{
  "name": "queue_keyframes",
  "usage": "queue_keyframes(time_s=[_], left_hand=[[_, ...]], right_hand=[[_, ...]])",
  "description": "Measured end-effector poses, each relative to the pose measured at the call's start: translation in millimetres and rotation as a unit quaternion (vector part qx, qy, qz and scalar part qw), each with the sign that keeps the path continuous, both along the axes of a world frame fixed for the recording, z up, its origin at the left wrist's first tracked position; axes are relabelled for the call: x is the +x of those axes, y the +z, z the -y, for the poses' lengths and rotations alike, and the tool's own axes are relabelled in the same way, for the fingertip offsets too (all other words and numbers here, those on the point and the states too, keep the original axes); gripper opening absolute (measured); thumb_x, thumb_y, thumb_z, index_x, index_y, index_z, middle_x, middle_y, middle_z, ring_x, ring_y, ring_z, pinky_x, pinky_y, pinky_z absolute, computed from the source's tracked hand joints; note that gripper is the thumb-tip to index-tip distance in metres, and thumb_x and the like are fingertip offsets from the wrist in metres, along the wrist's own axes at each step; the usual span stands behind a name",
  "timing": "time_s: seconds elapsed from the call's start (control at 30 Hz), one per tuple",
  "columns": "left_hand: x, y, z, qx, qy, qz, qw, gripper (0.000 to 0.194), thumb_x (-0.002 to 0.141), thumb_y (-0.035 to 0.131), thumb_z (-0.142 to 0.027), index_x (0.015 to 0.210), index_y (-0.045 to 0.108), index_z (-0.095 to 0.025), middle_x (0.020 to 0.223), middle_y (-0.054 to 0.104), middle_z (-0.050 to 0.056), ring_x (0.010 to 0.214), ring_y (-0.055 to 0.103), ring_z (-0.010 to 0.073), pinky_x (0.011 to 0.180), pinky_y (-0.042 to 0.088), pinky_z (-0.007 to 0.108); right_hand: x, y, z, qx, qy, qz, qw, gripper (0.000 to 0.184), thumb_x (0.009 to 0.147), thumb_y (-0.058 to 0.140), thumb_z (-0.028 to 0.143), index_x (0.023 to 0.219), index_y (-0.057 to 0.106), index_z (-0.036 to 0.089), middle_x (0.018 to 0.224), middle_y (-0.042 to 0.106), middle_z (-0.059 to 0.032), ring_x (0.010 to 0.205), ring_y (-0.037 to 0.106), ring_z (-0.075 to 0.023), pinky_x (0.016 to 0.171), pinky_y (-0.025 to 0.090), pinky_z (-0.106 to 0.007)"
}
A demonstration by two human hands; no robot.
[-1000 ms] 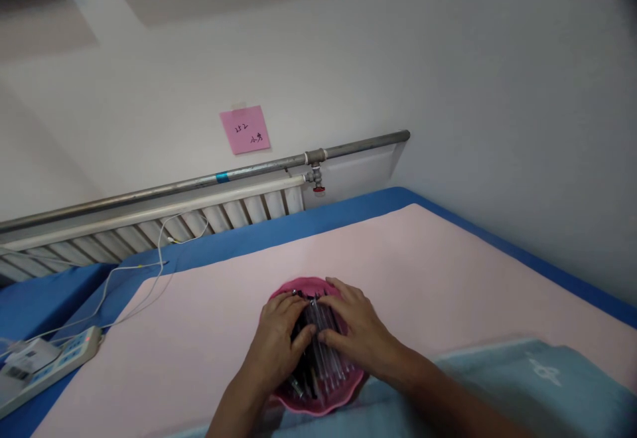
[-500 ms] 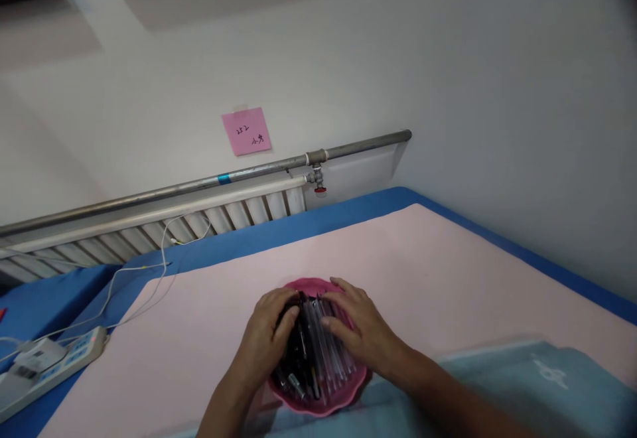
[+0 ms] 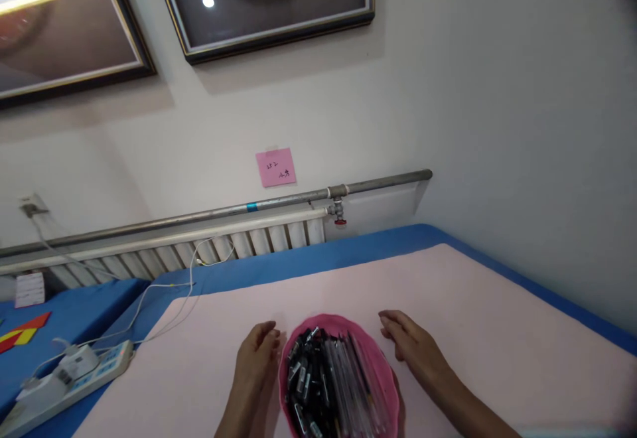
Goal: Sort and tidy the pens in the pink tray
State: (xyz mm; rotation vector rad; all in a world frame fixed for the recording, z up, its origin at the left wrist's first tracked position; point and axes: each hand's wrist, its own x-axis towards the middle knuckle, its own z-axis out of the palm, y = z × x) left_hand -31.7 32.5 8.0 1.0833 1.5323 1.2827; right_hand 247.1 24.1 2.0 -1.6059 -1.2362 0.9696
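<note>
A pink scallop-edged basket (image 3: pixel 391 375) stands near the front edge of the pink table cover. Its left half holds a heap of small black pen caps (image 3: pixel 304 385), some with shiny clips. Clear, slim tubes like pen barrels (image 3: pixel 353 385) lie side by side in the right half. My left hand (image 3: pixel 256 358) rests just left of the basket, fingers loosely bent and holding nothing. On the other side, my right hand (image 3: pixel 411 345) is apart from the rim, its fingers stretched out and nothing in them.
A white power strip (image 3: pixel 107 365) with plugged-in adapters and loose white cables (image 3: pixel 192 279) lies at the left. Red and yellow flat pieces (image 3: pixel 24 332) are on the blue surface beyond. Behind the table run a radiator (image 3: pixel 269 239) and a metal pipe (image 3: pixel 213 216).
Both hands have come out of the basket and moved apart to either side of it. The view has tilted up, showing more of the framed pictures; the basket's contents are now uncovered.
</note>
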Motion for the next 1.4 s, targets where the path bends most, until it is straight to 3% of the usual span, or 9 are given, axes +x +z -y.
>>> queue_keyframes(time_s=[0.1, 0.3, 0.5, 0.67, 0.83, 1.4], left_hand=[[7, -1.5, 4, -0.007, -0.010, 0.019, 1.000, 0.038, 0.061, 0.064, -0.041, 0.084, 0.065, -0.012, 0.078, 0.069, 0.011, 0.067, 0.063, 0.0220, 0.064, 0.048, 0.035], [11, -0.5, 11, -0.006, -0.048, 0.038, 0.998, 0.037, 0.060, 0.068, -0.042, 0.080, 0.068, -0.011, 0.078, 0.069, 0.011, 0.074, 0.063, 0.0232, 0.071, 0.047, 0.035], [12, 6.8, 17, -0.012, -0.099, 0.053, 0.994, 0.033, 0.060, 0.070, -0.033, 0.085, 0.069, -0.011, 0.092, 0.070, 0.015, 0.088, 0.063, 0.0263, 0.080, 0.045, 0.034], [14, 1.5, 16, -0.003, -0.140, 0.036, 0.990, 0.036, 0.063, 0.070, -0.037, 0.087, 0.069, -0.011, 0.090, 0.071, 0.014, 0.087, 0.062, 0.0266, 0.078, 0.045, 0.034], [14, -7.8, 13, 0.008, -0.133, 0.018, 0.991, 0.041, 0.063, 0.070, -0.044, 0.086, 0.069, -0.011, 0.085, 0.071, 0.012, 0.082, 0.062, 0.0257, 0.074, 0.044, 0.033], [16, -21.2, 7, 0.029, -0.133, 0.017, 0.991, 0.035, 0.064, 0.069, -0.043, 0.080, 0.067, -0.012, 0.077, 0.067, 0.009, 0.076, 0.059, 0.0225, 0.068, 0.042, 0.030]], right_hand=[[-2, 1.4, 2, 0.009, 0.016, 0.008, 1.000, 0.034, 0.079, 0.041, 0.047, 0.090, 0.059, 0.021, 0.090, 0.069, -0.0056, 0.083, 0.066, -0.0226, 0.058, 0.048, -0.027], [-14, 4.1, 11, 0.086, 0.091, 0.060, 0.990, 0.030, 0.080, 0.044, 0.046, 0.081, 0.062, 0.023, 0.086, 0.070, -0.0021, 0.084, 0.063, -0.0216, 0.076, 0.046, -0.030], [-15, 7.4, 13, 0.088, 0.110, 0.070, 0.987, 0.031, 0.082, 0.041, 0.046, 0.081, 0.061, 0.023, 0.085, 0.070, -0.0016, 0.084, 0.063, -0.0214, 0.075, 0.046, -0.028], [-16, 5.9, 12, 0.089, 0.127, 0.068, 0.986, 0.030, 0.082, 0.041, 0.046, 0.080, 0.061, 0.023, 0.083, 0.069, -0.0014, 0.082, 0.063, -0.0208, 0.074, 0.046, -0.028], [-17, 5.6, 12, 0.092, 0.129, 0.068, 0.985, 0.030, 0.081, 0.042, 0.045, 0.079, 0.063, 0.024, 0.081, 0.070, -0.0011, 0.080, 0.063, -0.0212, 0.074, 0.047, -0.028], [-20, 2.4, 7, 0.108, 0.132, 0.078, 0.982, 0.031, 0.080, 0.041, 0.047, 0.075, 0.063, 0.026, 0.078, 0.071, -0.0006, 0.077, 0.065, -0.0221, 0.072, 0.050, -0.027]])
